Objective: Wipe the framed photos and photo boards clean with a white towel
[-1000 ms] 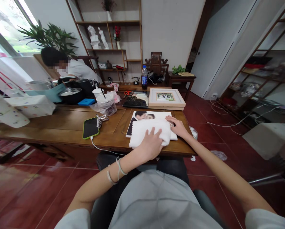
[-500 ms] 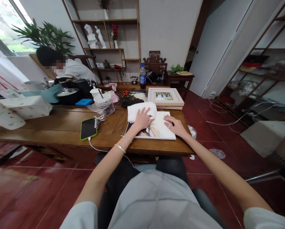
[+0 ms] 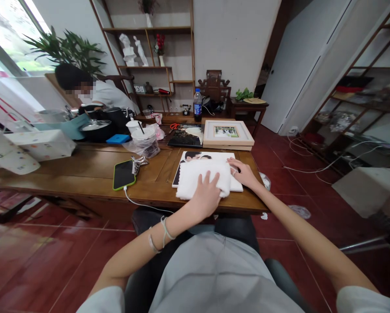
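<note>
A folded white towel [image 3: 191, 179] lies over the lower part of a photo print panel [image 3: 210, 155] showing a couple on a white ground. My left hand [image 3: 207, 193] rests palm down on the towel, its fingers spread and pressing on it near the table's front edge. At the panel's right edge, my right hand [image 3: 243, 173] lies with its fingers stretched onto the white surface, a ring on one finger. The towel hides the middle and lower left of the picture.
Behind the panel are a dark picture [image 3: 185, 135], orange-handled scissors [image 3: 174, 126] and a framed photo [image 3: 229, 132]. A charging phone [image 3: 123, 174], a bagged cup [image 3: 144, 138] and a blue box [image 3: 118, 138] stand left. Another person [image 3: 108, 95] sits far left.
My left hand has drawn the towel down the panel toward me, uncovering the couple's heads at the top. My right hand stays at the right edge. The view has shifted slightly.
</note>
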Available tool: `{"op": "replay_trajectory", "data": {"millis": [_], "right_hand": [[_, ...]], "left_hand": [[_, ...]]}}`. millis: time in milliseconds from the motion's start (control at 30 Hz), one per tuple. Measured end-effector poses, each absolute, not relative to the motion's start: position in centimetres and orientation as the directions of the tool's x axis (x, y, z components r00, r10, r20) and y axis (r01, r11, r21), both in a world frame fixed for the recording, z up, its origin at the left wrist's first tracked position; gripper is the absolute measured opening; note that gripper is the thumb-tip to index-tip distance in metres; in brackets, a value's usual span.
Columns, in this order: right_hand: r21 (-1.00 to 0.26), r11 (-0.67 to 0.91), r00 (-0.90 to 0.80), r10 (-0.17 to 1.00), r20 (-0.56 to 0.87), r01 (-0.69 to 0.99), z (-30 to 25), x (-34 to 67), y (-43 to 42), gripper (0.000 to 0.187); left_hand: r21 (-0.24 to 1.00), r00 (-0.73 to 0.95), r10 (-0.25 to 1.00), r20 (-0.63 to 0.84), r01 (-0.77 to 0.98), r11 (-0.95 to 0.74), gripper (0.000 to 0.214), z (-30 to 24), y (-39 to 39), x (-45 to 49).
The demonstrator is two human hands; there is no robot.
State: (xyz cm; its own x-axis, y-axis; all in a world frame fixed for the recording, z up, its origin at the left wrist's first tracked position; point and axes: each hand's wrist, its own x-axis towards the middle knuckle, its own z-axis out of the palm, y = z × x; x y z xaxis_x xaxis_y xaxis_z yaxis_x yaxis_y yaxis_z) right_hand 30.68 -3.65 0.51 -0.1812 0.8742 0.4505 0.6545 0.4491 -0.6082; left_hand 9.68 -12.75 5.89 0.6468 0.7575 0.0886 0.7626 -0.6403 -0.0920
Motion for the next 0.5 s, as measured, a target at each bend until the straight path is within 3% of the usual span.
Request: {"op": "replay_trajectory", "data": {"millis": [133,333,500], "right_hand": [[-0.596,0.478,-0.218,0.863,0.455,0.646,0.4,31.0,-3.6,0.052],[-0.582,0.452,-0.193,0.871,0.451,0.676,0.5,30.6,-3.6,0.031],[-0.586,0.446,-0.179,0.872,0.457,0.677,0.4,30.5,-3.7,0.029]], "left_hand": [[-0.065,0.696,0.715,0.069,0.718,-0.693,0.03,6.3,-14.7,9.6],[-0.063,0.594,0.797,0.108,0.804,-0.591,0.033,5.8,-10.1,9.9],[-0.044,0.582,0.808,0.097,0.813,-0.58,0.036,5.2,-3.3,9.9]]}}
